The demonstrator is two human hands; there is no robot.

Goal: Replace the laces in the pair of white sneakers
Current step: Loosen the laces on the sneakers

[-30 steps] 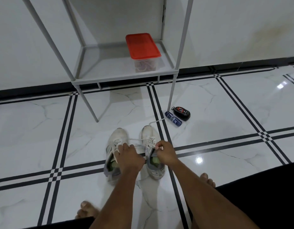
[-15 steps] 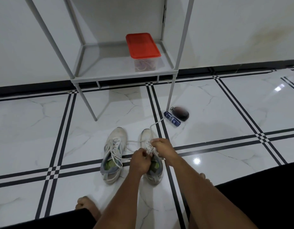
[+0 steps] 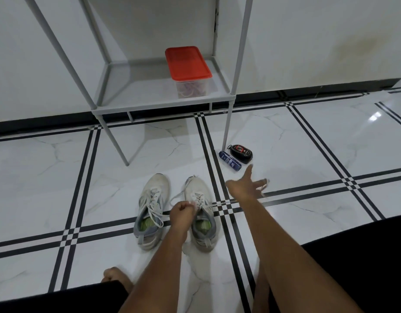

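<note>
Two white sneakers stand side by side on the tiled floor, toes pointing away from me. The left sneaker (image 3: 151,208) has loose white laces hanging across its opening. My left hand (image 3: 182,211) is a closed fist on the laces at the tongue of the right sneaker (image 3: 200,213). A loop of that lace (image 3: 177,196) lies on the floor between the shoes. My right hand (image 3: 247,186) is stretched out to the right of the shoes, thumb up and fingers spread. Something small and white shows at its fingertips; whether it is the lace end is unclear.
A grey metal rack (image 3: 163,107) stands against the wall, with a red-lidded clear box (image 3: 187,64) on its low shelf. A blue tube (image 3: 230,160) and a black case (image 3: 241,153) lie by the rack's right leg. My bare feet (image 3: 115,276) and dark shorts fill the near edge.
My right hand left the right sneaker and swung out to the right with its fingers spread. My left hand moved from the left sneaker to the right sneaker's laces.
</note>
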